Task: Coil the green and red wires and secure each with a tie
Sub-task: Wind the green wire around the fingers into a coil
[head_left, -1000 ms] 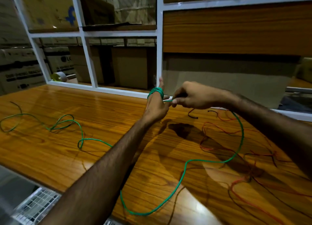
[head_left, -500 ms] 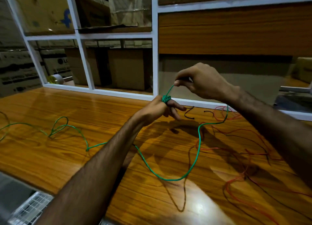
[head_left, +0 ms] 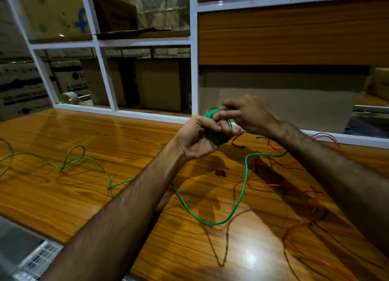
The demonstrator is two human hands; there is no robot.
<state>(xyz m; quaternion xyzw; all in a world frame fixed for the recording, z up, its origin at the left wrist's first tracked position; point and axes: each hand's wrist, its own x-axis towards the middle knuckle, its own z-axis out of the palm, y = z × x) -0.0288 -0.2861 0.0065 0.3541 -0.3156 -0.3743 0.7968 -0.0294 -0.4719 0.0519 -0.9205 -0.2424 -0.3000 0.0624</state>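
A green wire [head_left: 240,198] runs in loose loops across the wooden table [head_left: 88,200] from the far left, under my left forearm, and up to my hands. Part of it forms a small green coil [head_left: 217,136] wound round the fingers of my left hand [head_left: 200,135], which is raised above the table with fingers curled round the coil. My right hand [head_left: 250,116] is against the coil from the right and pinches the wire at its top. A tangled red wire [head_left: 299,230] lies on the table's right side beneath my right forearm.
A white window frame [head_left: 194,59] borders the table's far edge, with cardboard boxes [head_left: 52,13] behind the glass. A tape roll [head_left: 68,98] sits past the frame at left. A short dark wire piece [head_left: 239,142] lies behind my hands. A metal grid [head_left: 35,259] shows at bottom left.
My right hand came down from above the left hand and closed in on the coil. The left hand turned palm up, the coil grew, and the green slack on the table shortened.
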